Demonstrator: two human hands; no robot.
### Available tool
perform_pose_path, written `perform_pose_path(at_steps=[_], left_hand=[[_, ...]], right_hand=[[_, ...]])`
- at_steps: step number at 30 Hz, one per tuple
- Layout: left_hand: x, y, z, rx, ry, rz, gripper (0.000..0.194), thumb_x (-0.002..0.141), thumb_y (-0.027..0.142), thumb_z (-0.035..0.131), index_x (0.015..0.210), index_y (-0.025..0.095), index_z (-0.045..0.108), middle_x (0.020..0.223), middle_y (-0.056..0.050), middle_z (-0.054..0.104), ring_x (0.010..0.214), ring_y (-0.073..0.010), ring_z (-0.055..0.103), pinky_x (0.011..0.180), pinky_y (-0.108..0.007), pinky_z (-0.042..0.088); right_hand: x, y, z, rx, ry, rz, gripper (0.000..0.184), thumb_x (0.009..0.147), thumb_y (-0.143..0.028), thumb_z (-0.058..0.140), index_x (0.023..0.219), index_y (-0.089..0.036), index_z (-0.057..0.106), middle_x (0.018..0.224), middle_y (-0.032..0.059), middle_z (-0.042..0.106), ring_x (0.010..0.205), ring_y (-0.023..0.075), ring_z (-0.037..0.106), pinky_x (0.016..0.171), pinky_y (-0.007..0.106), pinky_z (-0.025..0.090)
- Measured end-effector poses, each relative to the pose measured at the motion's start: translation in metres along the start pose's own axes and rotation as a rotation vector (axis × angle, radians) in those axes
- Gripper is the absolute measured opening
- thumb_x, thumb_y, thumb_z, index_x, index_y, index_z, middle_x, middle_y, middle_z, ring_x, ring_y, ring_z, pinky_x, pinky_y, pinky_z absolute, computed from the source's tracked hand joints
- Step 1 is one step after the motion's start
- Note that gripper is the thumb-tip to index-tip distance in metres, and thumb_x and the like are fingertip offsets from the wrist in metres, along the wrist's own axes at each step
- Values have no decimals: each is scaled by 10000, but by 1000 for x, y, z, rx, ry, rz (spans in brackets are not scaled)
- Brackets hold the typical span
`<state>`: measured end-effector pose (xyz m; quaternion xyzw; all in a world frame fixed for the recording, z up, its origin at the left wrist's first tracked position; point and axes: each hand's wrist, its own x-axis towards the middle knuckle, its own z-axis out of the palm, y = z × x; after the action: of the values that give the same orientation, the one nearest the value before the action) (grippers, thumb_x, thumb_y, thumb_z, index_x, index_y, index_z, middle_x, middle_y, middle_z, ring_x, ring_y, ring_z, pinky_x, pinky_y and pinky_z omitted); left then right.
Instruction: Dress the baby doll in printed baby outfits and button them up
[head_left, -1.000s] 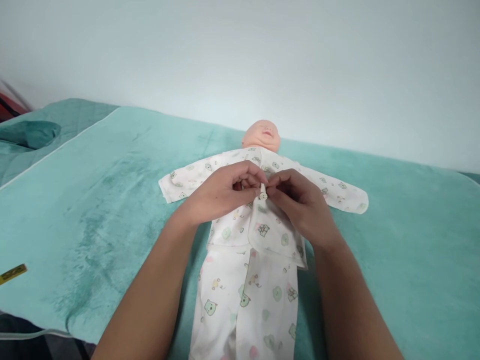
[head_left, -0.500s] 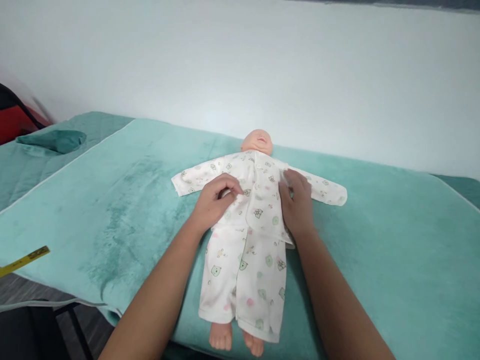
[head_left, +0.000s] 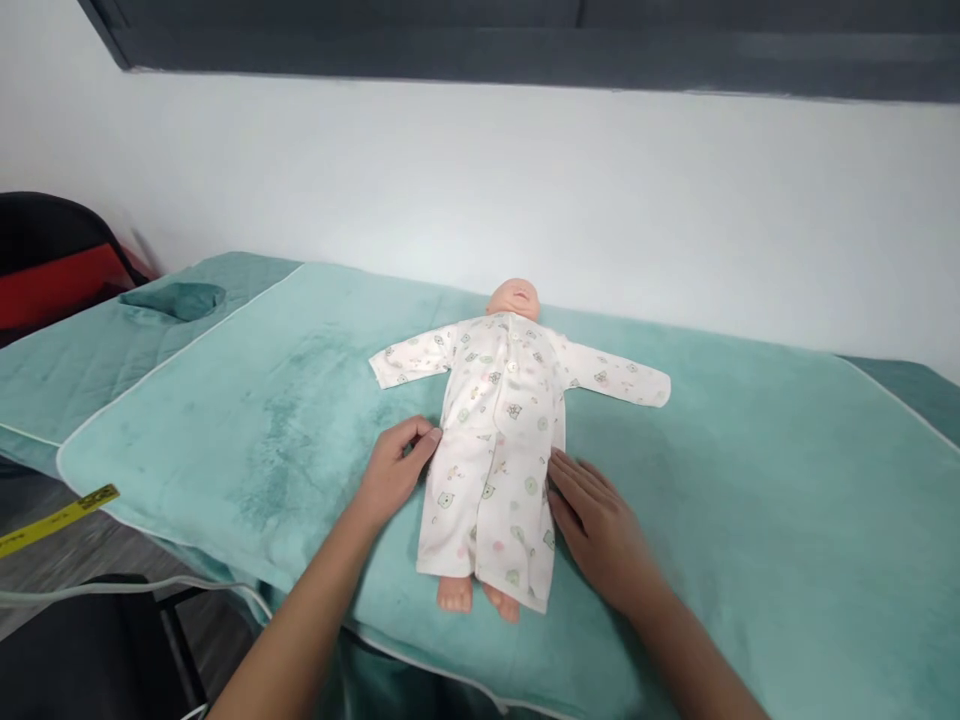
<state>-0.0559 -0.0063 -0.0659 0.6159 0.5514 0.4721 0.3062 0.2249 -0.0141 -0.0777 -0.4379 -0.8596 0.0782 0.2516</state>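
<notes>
A baby doll (head_left: 516, 297) lies on its back, its bare feet toward me. It wears a white long-sleeved baby shirt (head_left: 480, 375) with small animal prints, and matching trousers (head_left: 457, 520). Both sleeves are spread out sideways, and the front is closed with buttons at the top. My left hand (head_left: 397, 465) is at the shirt's left lower edge, fingers curled and thumb pressed toward them in a pinch on the cloth. My right hand (head_left: 596, 520) rests along the other side at hip height, its fingers stretched out and touching the edge of the clothing.
A green padded cover (head_left: 750, 530) spreads under the doll, with a face hole (head_left: 176, 300) at the left end. Behind it rises a white wall (head_left: 450, 180). A black chair (head_left: 75, 650), yellow strap (head_left: 60, 520) and pale cable (head_left: 135, 588) are at lower left.
Both hands have moved down from the chest to the shirt's lower edge and hips. The shirt front lies smoother. My view has tilted up, showing a dark panel on the wall.
</notes>
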Motion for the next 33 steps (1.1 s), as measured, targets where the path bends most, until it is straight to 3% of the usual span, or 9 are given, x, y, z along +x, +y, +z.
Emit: perform_pose_path(at_steps=[3, 5, 7, 9, 12, 18, 23, 28, 33], left_hand=[[8, -10, -9, 148, 26, 47, 190, 904, 325, 490, 777, 195, 547, 811, -14, 579, 764, -154, 538, 701, -278, 442], [22, -20, -18, 329, 156, 84, 135, 866, 276, 518, 958, 198, 579, 1060, -66, 599, 989, -206, 560, 834, -323, 468], [37, -30, -29, 530, 280, 31, 311, 833, 281, 560, 1126, 178, 558, 1177, -114, 559, 1121, -258, 525, 937, -385, 453], [51, -36, -37, 682, 298, -60, 496, 822, 341, 596, 1277, 168, 504, 1202, -135, 544, 1145, -293, 521, 972, -433, 442], [67, -41, -41, 822, 272, -136, 649, 840, 411, 586, 1428, 203, 404, 1220, -142, 529, 1162, -319, 523, 983, -462, 436], [88, -49, -41, 888, 307, -212, 565, 886, 397, 511, 1424, 236, 457, 1149, -142, 586, 1118, -324, 559, 955, -447, 441], [103, -64, -51, 803, 330, -147, 492, 879, 256, 476, 1369, 250, 526, 1073, -105, 639, 1062, -282, 590, 910, -377, 456], [118, -71, -61, 773, 476, -149, 502, 832, 117, 431, 1300, 239, 565, 1121, -96, 623, 1106, -258, 563, 926, -355, 445], [123, -72, -64, 815, 522, -203, 542, 782, 59, 426, 1278, 231, 561, 1159, -104, 608, 1124, -282, 544, 908, -381, 445]], right_hand=[[-7, 21, -16, 78, -34, 23, 364, 982, -304, 411, 1308, -267, 567, 1341, 38, 611, 1248, 210, 560, 1072, 421, 456], [-6, 51, -31, 21, -23, 106, 387, 959, -364, 445, 1307, -248, 569, 1354, 66, 595, 1248, 246, 553, 1072, 441, 442], [-1, 89, -48, -90, 125, 363, 513, 908, -449, 499, 1329, -160, 537, 1362, 154, 567, 1238, 320, 542, 1031, 487, 449], [9, 123, -62, -153, 235, 657, 654, 853, -523, 548, 1335, -84, 506, 1262, 222, 596, 1076, 338, 617, 912, 474, 498], [31, 150, -71, -175, 156, 775, 582, 848, -562, 518, 1243, -138, 566, 1167, 174, 641, 992, 309, 621, 796, 411, 483], [75, 151, -61, -199, 70, 825, 444, 841, -598, 482, 1038, -210, 570, 994, 91, 654, 816, 233, 562, 649, 314, 359], [84, 159, -61, -173, 94, 809, 312, 862, -519, 480, 725, -241, 444, 734, 48, 561, 668, 186, 438, 635, 315, 320], [79, 167, -64, -112, 278, 794, 260, 853, -457, 513, 730, -238, 447, 728, 37, 533, 677, 179, 431, 663, 320, 324], [79, 169, -63, -131, 326, 833, 227, 836, -439, 532, 799, -216, 526, 745, 56, 565, 672, 183, 441, 663, 321, 333]])
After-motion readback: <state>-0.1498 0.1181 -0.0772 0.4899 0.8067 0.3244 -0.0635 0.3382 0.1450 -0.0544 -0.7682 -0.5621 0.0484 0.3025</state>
